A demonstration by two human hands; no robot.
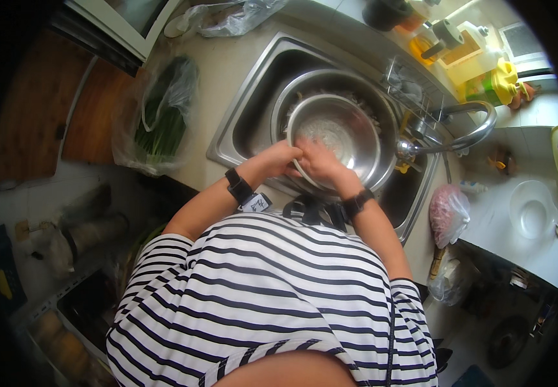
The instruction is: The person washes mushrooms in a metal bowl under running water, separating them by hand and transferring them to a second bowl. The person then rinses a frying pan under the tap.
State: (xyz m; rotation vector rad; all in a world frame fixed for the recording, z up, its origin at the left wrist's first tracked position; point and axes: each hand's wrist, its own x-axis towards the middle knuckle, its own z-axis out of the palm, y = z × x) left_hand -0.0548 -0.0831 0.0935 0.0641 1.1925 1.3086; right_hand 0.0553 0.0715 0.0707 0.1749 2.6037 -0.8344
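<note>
My left hand (279,157) grips the near-left rim of a stainless steel bowl (363,123). Inside that bowl, my right hand (318,159) reaches against the near wall, its fingers blurred and partly hidden; whether it holds anything cannot be made out. At the bowl's bottom there is something pale and clear, perhaps water. The bowl sits within a larger stainless steel basin (286,96), where small pale pieces show around its far side. Under both is a double stainless steel sink (255,111).
A chrome faucet (472,142) arches at the right beside a wire rack (412,94). Long green vegetables in a plastic bag (163,121) lie on the left counter. Several bottles (472,53) line the back right. A pink-filled bag (448,213) and a clear dish (531,210) are at the right.
</note>
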